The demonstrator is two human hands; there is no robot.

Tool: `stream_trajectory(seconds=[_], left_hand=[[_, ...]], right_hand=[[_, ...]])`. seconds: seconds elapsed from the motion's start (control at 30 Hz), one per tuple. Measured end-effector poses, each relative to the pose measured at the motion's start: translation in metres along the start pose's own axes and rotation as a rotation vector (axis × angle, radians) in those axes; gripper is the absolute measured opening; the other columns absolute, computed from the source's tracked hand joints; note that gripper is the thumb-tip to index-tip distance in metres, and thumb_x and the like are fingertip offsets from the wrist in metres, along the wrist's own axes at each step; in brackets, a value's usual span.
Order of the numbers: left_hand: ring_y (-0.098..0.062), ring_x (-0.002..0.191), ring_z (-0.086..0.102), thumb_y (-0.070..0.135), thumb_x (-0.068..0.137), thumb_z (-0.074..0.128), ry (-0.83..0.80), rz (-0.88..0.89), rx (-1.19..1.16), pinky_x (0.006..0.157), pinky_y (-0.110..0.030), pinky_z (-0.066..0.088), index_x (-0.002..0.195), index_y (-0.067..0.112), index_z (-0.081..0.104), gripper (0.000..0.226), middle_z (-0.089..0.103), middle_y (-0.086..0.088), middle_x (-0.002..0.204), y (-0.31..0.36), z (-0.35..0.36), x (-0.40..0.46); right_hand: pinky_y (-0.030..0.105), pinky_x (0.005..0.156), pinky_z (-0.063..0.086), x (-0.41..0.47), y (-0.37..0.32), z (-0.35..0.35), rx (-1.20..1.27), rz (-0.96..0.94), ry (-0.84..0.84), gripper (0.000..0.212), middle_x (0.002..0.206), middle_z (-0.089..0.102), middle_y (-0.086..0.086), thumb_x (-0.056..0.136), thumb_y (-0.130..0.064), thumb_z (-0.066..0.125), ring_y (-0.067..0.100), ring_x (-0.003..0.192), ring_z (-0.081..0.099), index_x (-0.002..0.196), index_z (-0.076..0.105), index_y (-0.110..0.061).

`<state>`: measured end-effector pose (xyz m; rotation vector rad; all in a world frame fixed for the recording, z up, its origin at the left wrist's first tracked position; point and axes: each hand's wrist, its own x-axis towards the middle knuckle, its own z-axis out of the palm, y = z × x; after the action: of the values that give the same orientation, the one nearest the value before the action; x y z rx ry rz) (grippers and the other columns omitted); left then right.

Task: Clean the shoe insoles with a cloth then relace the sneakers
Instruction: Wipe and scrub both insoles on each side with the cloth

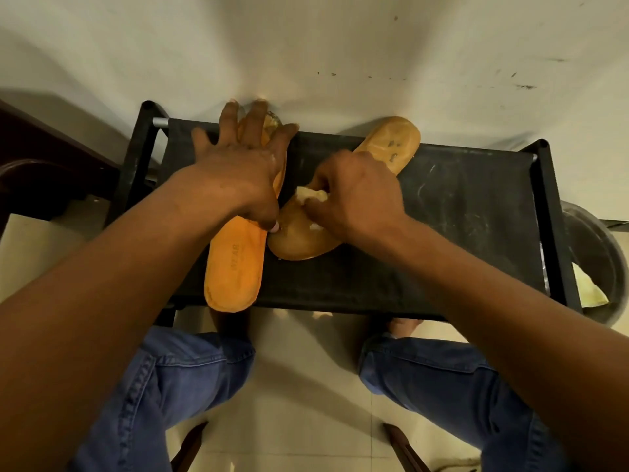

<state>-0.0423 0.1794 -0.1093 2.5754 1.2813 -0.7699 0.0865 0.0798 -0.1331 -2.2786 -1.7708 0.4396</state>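
Two orange insoles lie on a black fabric-topped rack (459, 212). The left insole (235, 267) runs from the near edge to the far edge; my left hand (241, 158) presses flat on its far half with fingers spread. The right insole (391, 141) lies at a slant, its heel toward me. My right hand (354, 195) grips a small pale, wadded cloth (311, 195) against the middle of that insole. No sneakers or laces are in view.
A white scuffed wall stands right behind the rack. A dark round bucket (599, 253) with something yellow in it sits at the right. Dark furniture (41, 165) is at the left. My knees in blue jeans and the tiled floor (306, 386) are below.
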Motion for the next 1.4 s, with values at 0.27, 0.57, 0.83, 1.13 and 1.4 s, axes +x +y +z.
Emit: stream_trajectory(seconds=[0.27,0.57,0.83,1.13,1.4], left_hand=[[-0.04,0.151,-0.023,0.05,0.064,0.09,0.008,0.004,-0.008,0.114,-0.072,0.011,0.156,0.043,-0.015,0.141,-0.028,-0.002,0.165,0.0,0.001,0.001],[-0.039,0.151,-0.024,0.046,0.064,0.091,0.005,-0.005,-0.025,0.115,-0.071,0.009,0.157,0.042,-0.014,0.14,-0.028,-0.003,0.165,0.0,0.001,0.0],[-0.038,0.151,-0.023,0.049,0.065,0.09,0.007,0.005,-0.008,0.114,-0.072,0.011,0.156,0.042,-0.016,0.14,-0.029,-0.003,0.165,0.001,0.001,0.001],[-0.038,0.151,-0.024,0.043,0.068,0.089,0.003,-0.008,-0.027,0.117,-0.071,0.01,0.156,0.043,-0.014,0.136,-0.028,-0.003,0.165,0.001,0.001,0.0],[-0.038,0.151,-0.024,0.046,0.066,0.09,-0.005,0.005,-0.02,0.115,-0.071,0.01,0.157,0.041,-0.015,0.14,-0.029,-0.005,0.164,0.002,0.0,-0.001]], right_hand=[[0.033,0.061,0.047,-0.006,-0.008,0.001,-0.179,-0.078,0.033,0.023,0.093,0.067,0.001,0.089,-0.042,0.066,0.021,0.083,0.064,0.102,0.07,-0.023],[0.033,0.063,0.052,-0.003,-0.01,0.012,-0.005,-0.097,-0.048,0.031,0.094,0.069,-0.001,0.085,-0.047,0.071,0.018,0.086,0.065,0.103,0.074,-0.022],[0.03,0.058,0.042,-0.003,-0.005,0.006,-0.141,-0.079,0.048,0.027,0.096,0.067,-0.001,0.089,-0.045,0.066,0.016,0.08,0.061,0.106,0.069,-0.025],[0.034,0.062,0.05,-0.008,-0.016,0.016,-0.018,-0.152,-0.066,0.036,0.097,0.07,0.0,0.082,-0.049,0.071,0.021,0.087,0.065,0.106,0.071,-0.022],[0.033,0.06,0.05,0.0,-0.004,0.005,-0.156,-0.005,0.073,0.021,0.095,0.068,0.0,0.089,-0.04,0.069,0.019,0.082,0.065,0.103,0.07,-0.025]])
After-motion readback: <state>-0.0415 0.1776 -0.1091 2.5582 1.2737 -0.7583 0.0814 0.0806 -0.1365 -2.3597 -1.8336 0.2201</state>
